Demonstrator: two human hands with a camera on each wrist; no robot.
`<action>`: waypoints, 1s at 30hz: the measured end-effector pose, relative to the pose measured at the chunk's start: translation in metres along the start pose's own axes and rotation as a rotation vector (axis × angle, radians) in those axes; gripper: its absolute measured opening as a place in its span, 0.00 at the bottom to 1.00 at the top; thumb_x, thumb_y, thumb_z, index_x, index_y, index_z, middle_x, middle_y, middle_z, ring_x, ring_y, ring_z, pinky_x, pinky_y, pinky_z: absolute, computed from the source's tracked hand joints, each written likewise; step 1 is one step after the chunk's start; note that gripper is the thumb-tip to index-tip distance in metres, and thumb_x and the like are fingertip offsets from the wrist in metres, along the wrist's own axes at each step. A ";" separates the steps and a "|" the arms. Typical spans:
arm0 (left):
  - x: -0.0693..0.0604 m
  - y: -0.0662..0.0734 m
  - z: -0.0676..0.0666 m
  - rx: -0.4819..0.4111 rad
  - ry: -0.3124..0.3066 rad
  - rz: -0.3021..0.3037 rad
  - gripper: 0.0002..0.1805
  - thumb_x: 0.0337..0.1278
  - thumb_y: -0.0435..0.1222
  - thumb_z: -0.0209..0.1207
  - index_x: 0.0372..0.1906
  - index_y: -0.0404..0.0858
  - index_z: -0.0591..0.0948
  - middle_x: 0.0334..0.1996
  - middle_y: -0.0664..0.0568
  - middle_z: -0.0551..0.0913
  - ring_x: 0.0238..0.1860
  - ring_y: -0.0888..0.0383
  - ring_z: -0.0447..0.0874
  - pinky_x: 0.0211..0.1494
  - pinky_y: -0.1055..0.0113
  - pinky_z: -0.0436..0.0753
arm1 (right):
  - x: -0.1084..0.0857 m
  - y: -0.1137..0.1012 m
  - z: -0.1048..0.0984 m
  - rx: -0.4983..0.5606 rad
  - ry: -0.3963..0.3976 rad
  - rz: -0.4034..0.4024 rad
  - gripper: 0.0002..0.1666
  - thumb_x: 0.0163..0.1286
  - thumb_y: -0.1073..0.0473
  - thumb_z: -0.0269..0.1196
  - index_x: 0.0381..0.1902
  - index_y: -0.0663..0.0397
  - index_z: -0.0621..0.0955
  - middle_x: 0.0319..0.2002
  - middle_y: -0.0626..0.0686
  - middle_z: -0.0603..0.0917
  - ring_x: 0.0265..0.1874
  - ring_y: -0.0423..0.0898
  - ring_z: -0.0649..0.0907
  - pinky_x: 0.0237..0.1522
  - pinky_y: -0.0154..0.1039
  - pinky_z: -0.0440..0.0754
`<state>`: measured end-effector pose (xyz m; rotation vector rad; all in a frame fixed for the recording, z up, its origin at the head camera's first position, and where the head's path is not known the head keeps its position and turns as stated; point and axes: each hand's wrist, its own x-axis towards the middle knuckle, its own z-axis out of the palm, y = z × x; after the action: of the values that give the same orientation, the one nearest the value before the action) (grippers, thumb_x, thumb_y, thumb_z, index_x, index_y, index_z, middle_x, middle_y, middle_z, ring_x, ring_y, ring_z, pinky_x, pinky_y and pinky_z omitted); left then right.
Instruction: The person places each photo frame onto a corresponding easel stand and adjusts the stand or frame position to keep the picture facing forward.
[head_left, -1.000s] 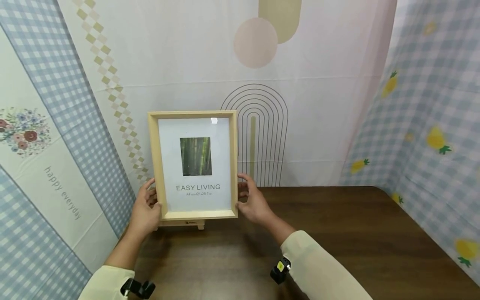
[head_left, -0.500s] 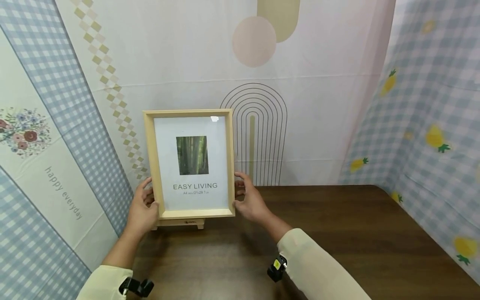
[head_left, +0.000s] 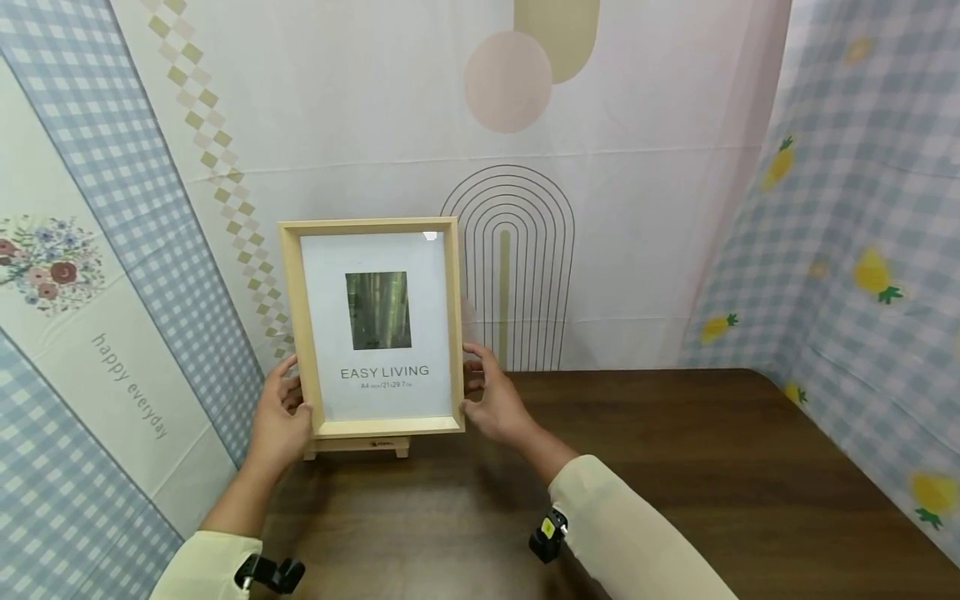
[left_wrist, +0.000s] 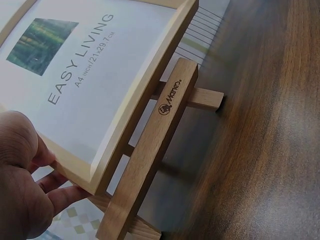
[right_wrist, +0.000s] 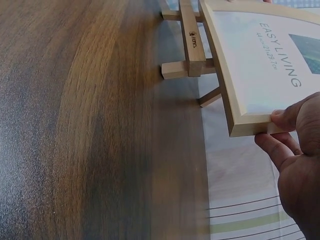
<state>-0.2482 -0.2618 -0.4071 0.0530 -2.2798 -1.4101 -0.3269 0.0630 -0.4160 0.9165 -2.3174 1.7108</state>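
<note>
A light wooden picture frame (head_left: 382,427) with a bamboo picture and the words "EASY LIVING" stands upright between both hands. My left hand (head_left: 279,423) grips its lower left side, and my right hand (head_left: 501,406) grips the lower right side, thumbs at the front and fingers behind. Below and behind the frame is a small wooden easel (head_left: 358,445), mostly hidden by it in the head view. In the left wrist view the easel's ledge (left_wrist: 152,145) lies alongside the frame's bottom edge; whether they touch, I cannot tell.
The easel stands on a dark brown wooden table (head_left: 637,450). Behind the table hangs a pale cloth (head_left: 637,250) with printed arches. Checked cloths hang at the left (head_left: 150,183) and at the right (head_left: 847,217), the right one with yellow fruit prints.
Both hands have moved the picture frame a little to the left, so it sits more directly in front of the easel. The grip on it is unchanged.
</note>
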 end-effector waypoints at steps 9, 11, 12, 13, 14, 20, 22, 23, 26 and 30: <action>-0.003 0.005 0.002 0.027 0.018 -0.021 0.44 0.65 0.18 0.44 0.83 0.47 0.51 0.70 0.28 0.66 0.64 0.34 0.71 0.43 0.81 0.74 | 0.000 0.000 -0.003 -0.015 -0.010 0.010 0.55 0.56 0.85 0.64 0.76 0.48 0.57 0.59 0.62 0.76 0.47 0.55 0.83 0.39 0.38 0.86; -0.003 0.006 0.002 0.034 0.025 -0.027 0.44 0.65 0.18 0.44 0.83 0.47 0.51 0.69 0.28 0.66 0.63 0.34 0.71 0.42 0.79 0.75 | 0.001 0.001 -0.003 -0.020 -0.011 0.007 0.55 0.57 0.84 0.64 0.76 0.48 0.57 0.59 0.62 0.76 0.47 0.55 0.83 0.40 0.38 0.86; -0.004 0.007 0.002 0.038 0.029 -0.028 0.44 0.65 0.18 0.44 0.83 0.47 0.51 0.69 0.28 0.66 0.63 0.33 0.71 0.42 0.79 0.75 | 0.001 0.001 -0.003 -0.019 -0.012 0.007 0.55 0.56 0.84 0.64 0.76 0.48 0.58 0.59 0.62 0.76 0.47 0.55 0.83 0.40 0.38 0.86; -0.004 0.007 0.002 0.044 0.033 -0.029 0.44 0.65 0.18 0.44 0.83 0.47 0.51 0.69 0.28 0.67 0.62 0.33 0.72 0.41 0.79 0.75 | 0.001 0.001 -0.003 -0.018 -0.014 0.007 0.55 0.57 0.84 0.64 0.76 0.48 0.58 0.59 0.62 0.76 0.47 0.55 0.83 0.40 0.38 0.86; -0.005 0.008 0.002 0.050 0.036 -0.030 0.44 0.64 0.18 0.44 0.83 0.47 0.51 0.69 0.28 0.67 0.61 0.33 0.72 0.41 0.78 0.75 | 0.001 0.000 -0.003 -0.017 -0.017 0.005 0.55 0.57 0.84 0.63 0.76 0.48 0.57 0.59 0.62 0.76 0.47 0.55 0.83 0.40 0.38 0.86; -0.006 0.008 -0.001 0.065 0.041 -0.037 0.44 0.64 0.18 0.44 0.83 0.46 0.52 0.69 0.28 0.67 0.60 0.34 0.73 0.39 0.78 0.75 | 0.002 0.000 -0.001 -0.014 -0.024 -0.007 0.54 0.56 0.84 0.64 0.76 0.50 0.58 0.58 0.62 0.77 0.46 0.55 0.83 0.39 0.38 0.86; -0.005 0.008 -0.002 0.065 0.047 -0.036 0.44 0.64 0.18 0.44 0.83 0.46 0.52 0.69 0.28 0.67 0.59 0.34 0.74 0.39 0.78 0.75 | 0.003 -0.001 -0.001 -0.015 -0.026 -0.007 0.54 0.57 0.84 0.64 0.76 0.49 0.58 0.58 0.62 0.77 0.46 0.55 0.83 0.39 0.38 0.85; -0.005 0.008 -0.002 0.065 0.049 -0.034 0.44 0.64 0.18 0.44 0.83 0.46 0.52 0.69 0.28 0.67 0.59 0.34 0.74 0.38 0.78 0.75 | 0.003 -0.001 0.000 -0.015 -0.026 -0.005 0.54 0.57 0.84 0.64 0.76 0.49 0.58 0.58 0.62 0.77 0.47 0.55 0.84 0.39 0.38 0.86; -0.003 0.008 -0.003 0.061 0.052 -0.031 0.44 0.64 0.18 0.45 0.83 0.46 0.52 0.69 0.27 0.67 0.59 0.33 0.74 0.38 0.78 0.75 | 0.005 -0.002 0.000 -0.011 -0.023 -0.002 0.54 0.57 0.84 0.64 0.76 0.49 0.58 0.59 0.62 0.76 0.47 0.55 0.84 0.39 0.38 0.85; -0.002 0.009 -0.003 0.050 0.053 -0.035 0.44 0.64 0.18 0.44 0.83 0.45 0.52 0.69 0.27 0.67 0.59 0.34 0.74 0.38 0.78 0.74 | 0.007 -0.002 0.002 -0.001 -0.017 -0.011 0.55 0.55 0.85 0.64 0.76 0.51 0.58 0.58 0.62 0.77 0.46 0.55 0.84 0.39 0.38 0.86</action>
<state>-0.2430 -0.2596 -0.3990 0.1456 -2.2810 -1.3525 -0.3309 0.0584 -0.4118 0.9454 -2.3192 1.7044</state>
